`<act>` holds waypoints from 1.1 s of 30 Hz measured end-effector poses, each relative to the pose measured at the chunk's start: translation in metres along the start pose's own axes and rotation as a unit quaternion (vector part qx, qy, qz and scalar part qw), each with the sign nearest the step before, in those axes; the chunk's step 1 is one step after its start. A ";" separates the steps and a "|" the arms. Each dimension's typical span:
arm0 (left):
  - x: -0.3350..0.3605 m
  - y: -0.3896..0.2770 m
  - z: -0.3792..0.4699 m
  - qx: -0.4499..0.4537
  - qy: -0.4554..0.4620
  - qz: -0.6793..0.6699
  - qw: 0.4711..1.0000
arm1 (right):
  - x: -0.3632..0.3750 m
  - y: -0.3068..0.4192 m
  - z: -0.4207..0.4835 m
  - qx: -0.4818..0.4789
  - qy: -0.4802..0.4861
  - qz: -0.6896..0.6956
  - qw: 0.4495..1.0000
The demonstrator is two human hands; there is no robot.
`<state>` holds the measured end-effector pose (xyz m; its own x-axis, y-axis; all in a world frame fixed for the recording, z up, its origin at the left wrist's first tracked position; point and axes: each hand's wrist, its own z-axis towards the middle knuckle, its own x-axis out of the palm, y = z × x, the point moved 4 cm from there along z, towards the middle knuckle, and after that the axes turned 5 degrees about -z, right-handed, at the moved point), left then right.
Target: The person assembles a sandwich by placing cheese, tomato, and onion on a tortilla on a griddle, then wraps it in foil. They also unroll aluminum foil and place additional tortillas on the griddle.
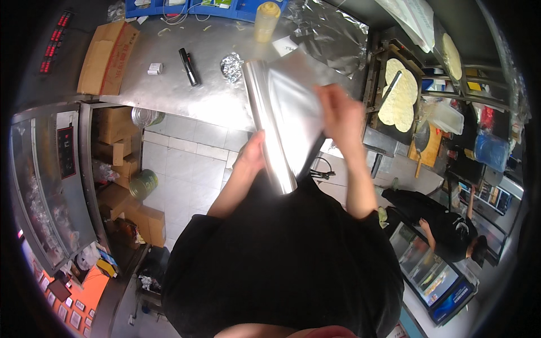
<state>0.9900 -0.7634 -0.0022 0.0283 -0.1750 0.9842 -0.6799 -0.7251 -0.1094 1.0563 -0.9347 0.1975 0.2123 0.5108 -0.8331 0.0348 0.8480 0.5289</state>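
Note:
A large roll of aluminium foil is held up in front of my chest, slanting over the front edge of the steel counter. My left hand grips the roll from its left side, fingers partly hidden behind it. A loose sheet of foil spreads from the roll to the right, and my right hand, slightly blurred, pinches its edge. Left of the roll's upper end, a crumpled foil ball or wrapped item lies on the counter. A black pen-like tool or marker lies further left.
A squeeze bottle, cardboard box, small paper roll and blue bins stand on the counter. Wrinkled foil covers its right end. Flatbreads lie on a griddle at right. A co-worker stands at lower right.

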 end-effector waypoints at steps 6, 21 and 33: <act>0.012 -0.009 0.014 -0.028 -0.142 0.089 0.985 | -0.172 -0.027 0.003 0.047 -0.126 -0.005 0.991; -0.027 -0.058 0.024 0.268 -0.464 0.410 0.738 | 0.090 -0.280 -0.105 0.249 -0.185 0.293 0.904; 0.002 -0.096 0.007 0.225 -0.482 0.636 0.559 | 0.188 -0.392 -0.122 0.249 -0.102 -0.061 0.961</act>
<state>1.0605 -0.6990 0.0093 0.2607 -0.8602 -0.4382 -0.3523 0.3379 -0.8728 0.9631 -1.1542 -0.1864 0.3618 0.3300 -0.8719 0.5241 0.7015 0.4830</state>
